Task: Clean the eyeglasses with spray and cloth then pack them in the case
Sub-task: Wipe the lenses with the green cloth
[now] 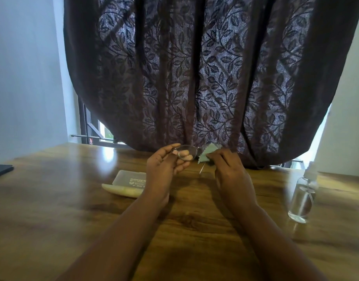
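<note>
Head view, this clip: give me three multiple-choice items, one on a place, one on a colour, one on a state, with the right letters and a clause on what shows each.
1. Where does the spray bottle stand on the table?
A. at the person's right
B. at the person's left
C. inside the case

2. What colour is the cloth?
A. red
B. black
C. pale grey-green

3. How is the case?
A. shut
C. lying open
B. held in a hand

Answers:
1 A: it stands upright near the right edge, beyond the right hand.
2 C: the pale cloth shows above the right hand that grips it.
3 C: it lies open behind the left hand, which holds the glasses.
</note>
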